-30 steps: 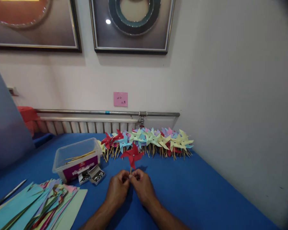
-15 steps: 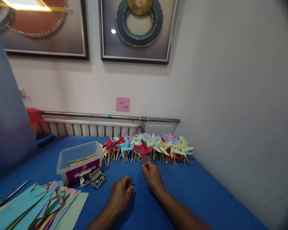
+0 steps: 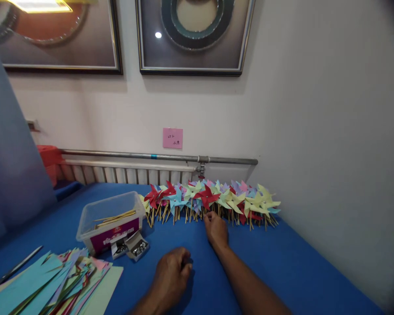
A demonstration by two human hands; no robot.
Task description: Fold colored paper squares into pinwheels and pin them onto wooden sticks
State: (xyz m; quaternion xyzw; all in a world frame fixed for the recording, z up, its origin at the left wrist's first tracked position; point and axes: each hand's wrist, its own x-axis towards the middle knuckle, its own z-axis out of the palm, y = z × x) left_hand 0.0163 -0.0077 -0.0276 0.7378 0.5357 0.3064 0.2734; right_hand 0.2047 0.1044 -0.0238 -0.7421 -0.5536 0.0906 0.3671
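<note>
A red paper pinwheel (image 3: 206,196) stands at the front of a row of pinwheels. My right hand (image 3: 216,229) is closed on the lower end of its stick, and the fingertips cover part of that stick. Beside and nearer to me, my left hand (image 3: 172,275) rests over the blue cloth with fingers loosely curled and a gap between thumb and forefinger; nothing shows in it. The other pinwheels (image 3: 252,204), yellow, light blue, green, red and purple, lie packed together on wooden sticks along the table's far edge.
A clear plastic box (image 3: 109,209) holds wooden sticks. Two small open cartons (image 3: 137,247) of metal pins stand against its front. Coloured paper sheets (image 3: 29,282) and scissors (image 3: 16,267) lie at left on the blue tablecloth (image 3: 249,258). A wall bounds the right side; a radiator (image 3: 128,175) stands behind.
My right hand has moved forward with the red pinwheel, whose head now overlaps the front of the row. The left hand has stayed low and curled. The view has shifted slightly.
</note>
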